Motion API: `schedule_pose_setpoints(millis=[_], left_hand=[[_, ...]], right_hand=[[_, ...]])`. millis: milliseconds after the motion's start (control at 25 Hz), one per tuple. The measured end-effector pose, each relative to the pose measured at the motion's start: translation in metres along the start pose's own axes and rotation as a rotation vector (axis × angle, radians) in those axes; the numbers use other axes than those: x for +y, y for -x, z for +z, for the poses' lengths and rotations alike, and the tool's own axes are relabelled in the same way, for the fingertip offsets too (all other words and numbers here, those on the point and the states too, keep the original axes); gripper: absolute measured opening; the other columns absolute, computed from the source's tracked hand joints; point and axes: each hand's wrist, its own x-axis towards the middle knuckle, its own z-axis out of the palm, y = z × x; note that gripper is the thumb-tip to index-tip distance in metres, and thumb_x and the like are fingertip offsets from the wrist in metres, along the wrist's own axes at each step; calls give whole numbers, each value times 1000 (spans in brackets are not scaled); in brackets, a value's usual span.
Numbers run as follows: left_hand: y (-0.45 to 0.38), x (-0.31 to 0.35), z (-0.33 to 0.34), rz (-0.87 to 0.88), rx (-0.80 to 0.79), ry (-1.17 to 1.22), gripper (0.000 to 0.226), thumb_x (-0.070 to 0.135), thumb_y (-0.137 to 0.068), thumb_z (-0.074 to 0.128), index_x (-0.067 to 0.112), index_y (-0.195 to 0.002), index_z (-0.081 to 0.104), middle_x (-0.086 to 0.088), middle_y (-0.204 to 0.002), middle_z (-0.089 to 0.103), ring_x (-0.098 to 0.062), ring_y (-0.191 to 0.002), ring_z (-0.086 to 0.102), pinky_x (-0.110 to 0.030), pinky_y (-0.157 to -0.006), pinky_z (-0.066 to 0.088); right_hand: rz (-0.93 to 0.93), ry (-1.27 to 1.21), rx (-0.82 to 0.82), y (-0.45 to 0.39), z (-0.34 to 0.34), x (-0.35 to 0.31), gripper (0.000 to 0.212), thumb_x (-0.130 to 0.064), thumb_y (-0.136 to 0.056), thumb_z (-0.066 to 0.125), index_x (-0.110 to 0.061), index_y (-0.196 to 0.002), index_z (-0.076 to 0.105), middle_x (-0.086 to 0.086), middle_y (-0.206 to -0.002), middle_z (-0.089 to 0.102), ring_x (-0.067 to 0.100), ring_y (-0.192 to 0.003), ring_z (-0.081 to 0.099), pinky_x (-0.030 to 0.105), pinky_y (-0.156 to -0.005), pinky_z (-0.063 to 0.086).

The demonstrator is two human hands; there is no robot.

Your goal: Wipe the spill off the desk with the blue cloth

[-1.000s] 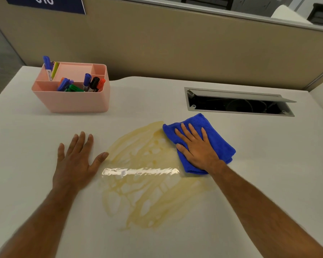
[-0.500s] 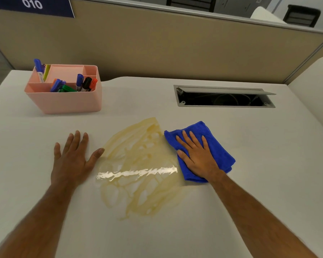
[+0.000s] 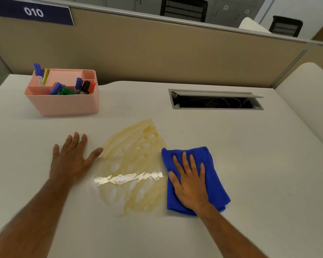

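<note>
While the right hand point(image 3: 190, 185) lies flat on the blue cloth point(image 3: 215, 175), fingers spread and pressing down rather than gripping, the spill point(image 3: 132, 161) sits just off its thumb side — a smeared yellowish patch whose right margin meets the cloth's left edge. The patch runs longer away from the person than across, from beyond the fingertips back to level with the wrist, with a bright glare band crossing it near thumb height. The left hand point(image 3: 71, 161) rests palm-down on the desk point(image 3: 250, 146) with fingers splayed, holding nothing; its thumb tip touches or nearly touches the spill's left margin. Judging from this, the cloth hand is the one placed to work, and the next stroke probably needs to travel leftward — toward the other hand's thumb — repeated at several depths to cover the whole length.
</note>
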Motion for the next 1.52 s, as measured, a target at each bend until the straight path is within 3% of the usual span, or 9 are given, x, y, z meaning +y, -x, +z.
schedule_pose_setpoints(millis=[360, 480, 680, 960, 1520], left_hand=[[3, -1, 10, 3, 60, -31, 98, 84, -82, 4, 21, -157, 17, -4, -167, 12, -19, -153, 4, -50, -121, 0], [3, -1, 9, -3, 56, -33, 97, 84, -83, 4, 22, -157, 15, -2, -167, 9, -18, -153, 2, -49, -122, -2], [3, 0, 9, -6, 58, -45, 97, 83, -83, 5, 22, -157, 16, -3, -167, 10, -17, -153, 3, -49, -122, -1], [1, -1, 11, -7, 70, -47, 95, 83, -84, 6, 23, -157, 17, -3, -166, 12, -18, -153, 4, -49, -123, 0], [-3, -2, 13, -22, 70, -47, 96, 85, -83, 7, 25, -157, 16, -1, -167, 10, -16, -153, 2, -49, -123, 0]], right_hand=[[134, 109, 94, -43, 6, -34, 76, -66, -93, -8, -30, -161, -6, 7, -171, -5, 30, -157, -7, 61, -122, -7], [119, 94, 98, -75, 0, -41, 81, -66, -89, -12, -30, -161, -5, 7, -171, -4, 30, -157, -6, 61, -122, -7], [73, 109, 98, -118, -6, -46, 70, -63, -99, 6, -30, -161, -1, 7, -171, -1, 30, -157, -3, 61, -122, -5], [3, 92, 84, -172, -17, -56, 68, -62, -101, 9, -31, -161, 0, 6, -171, 0, 30, -157, -2, 62, -122, -3], [-467, 169, -85, -210, -32, -52, 60, -62, -102, 13, -45, -158, 0, -9, -170, -8, 17, -156, -12, 55, -123, -11]])
